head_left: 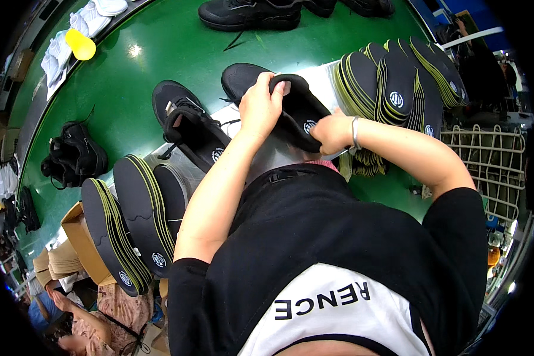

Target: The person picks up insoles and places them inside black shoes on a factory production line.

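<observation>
Left-hand grip [261, 105] closed on the tongue side of a black shoe [296, 101] at the near edge of the green table [160, 53]; right-hand grip [332, 133] at its heel, hold unclear. Spreading the opening while pressing the insole [309, 126] flat should prevent wrinkling.

A black fabric lace-up shoe [290, 117] — opening upward, toe pointing away, 1 pale round mark inside — over the green tabletop [160, 53].

The green table [172, 50] bears black shoes [252, 15] along its far side and another black pair [77, 154] at left.
</observation>
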The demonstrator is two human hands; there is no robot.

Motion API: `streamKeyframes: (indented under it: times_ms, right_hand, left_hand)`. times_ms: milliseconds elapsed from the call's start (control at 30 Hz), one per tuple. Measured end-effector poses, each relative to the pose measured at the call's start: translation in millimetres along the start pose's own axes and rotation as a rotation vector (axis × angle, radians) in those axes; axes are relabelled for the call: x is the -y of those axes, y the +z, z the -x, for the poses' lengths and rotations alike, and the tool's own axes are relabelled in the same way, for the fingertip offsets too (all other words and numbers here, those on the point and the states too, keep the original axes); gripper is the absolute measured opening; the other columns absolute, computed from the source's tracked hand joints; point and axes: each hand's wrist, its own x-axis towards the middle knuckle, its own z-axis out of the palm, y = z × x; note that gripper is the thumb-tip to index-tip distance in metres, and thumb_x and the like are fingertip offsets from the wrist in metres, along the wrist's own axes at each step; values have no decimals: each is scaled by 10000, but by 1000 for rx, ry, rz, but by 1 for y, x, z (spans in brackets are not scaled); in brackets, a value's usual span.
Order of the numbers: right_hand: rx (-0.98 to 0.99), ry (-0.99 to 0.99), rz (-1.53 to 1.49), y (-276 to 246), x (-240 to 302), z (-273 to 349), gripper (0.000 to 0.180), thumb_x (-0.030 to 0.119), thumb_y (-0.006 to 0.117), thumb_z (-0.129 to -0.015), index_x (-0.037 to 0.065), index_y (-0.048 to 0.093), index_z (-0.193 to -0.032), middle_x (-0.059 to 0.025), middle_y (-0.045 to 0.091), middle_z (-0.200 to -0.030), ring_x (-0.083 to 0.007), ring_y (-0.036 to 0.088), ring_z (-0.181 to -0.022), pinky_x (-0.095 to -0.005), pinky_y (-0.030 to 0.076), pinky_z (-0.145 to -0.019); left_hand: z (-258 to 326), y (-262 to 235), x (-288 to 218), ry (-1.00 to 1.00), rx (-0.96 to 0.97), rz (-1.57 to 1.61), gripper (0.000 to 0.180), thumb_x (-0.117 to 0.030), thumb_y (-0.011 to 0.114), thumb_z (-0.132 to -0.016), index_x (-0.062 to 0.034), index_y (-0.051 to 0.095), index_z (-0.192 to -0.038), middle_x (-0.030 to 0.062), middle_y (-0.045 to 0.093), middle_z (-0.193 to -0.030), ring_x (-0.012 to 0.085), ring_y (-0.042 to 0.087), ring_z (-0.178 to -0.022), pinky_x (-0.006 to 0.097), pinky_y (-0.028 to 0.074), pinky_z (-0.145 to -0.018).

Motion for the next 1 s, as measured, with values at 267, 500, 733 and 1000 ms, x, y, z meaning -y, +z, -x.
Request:
streamKeyframes:
  times_ms: [267, 500, 733, 1000]
  right_hand:
    - [-46, -46, 49, 6, -1, -7, 357, 282, 626, -621, 54, 620, -895, -100, 618, -874, -258, 584, -859, -419, 417, -713]
    - [-518, -202, -263, -9, 65, -19, 219, 151, 505, -666, 7, 572, -817, -152, 613, -816, -294, 600, -773, -487, 403, -680]
    - [-937, -633, -322, -31, 83, -32, 396, 328, 603, -697, 11, 516, -917, -188, 528, -994, -321, 497, -956, -439, 403, -762]
    - [-1264, -274, -201, -99, -45, -66, 348, 196, 617, -691, 52, 525, -995, -171, 461, -1122, -329, 451, -1023, -397, 406, -835]
  left_hand:
    - [24, -56, -27, 195, -87, -67, 351, -271, 578, -770, -4, 511, -988, 166, 582, -877, 275, 576, -831, 327, 437, -732]
    - [68, -92, 2, -439, 143, -631, 639, -563, 487, -737, 50, 505, -914, 228, 583, -675, 370, 584, -652, 431, 462, -593]
    - [16, -105, 45, -470, -80, -515, 389, -344, 531, -702, 44, 562, -702, 238, 586, -711, 365, 587, -696, 420, 464, -675]
    - [-61, -181, 82, -640, -345, -651, 379, -361, 520, -770, 11, 545, -838, 210, 598, -813, 353, 583, -782, 428, 456, -692]
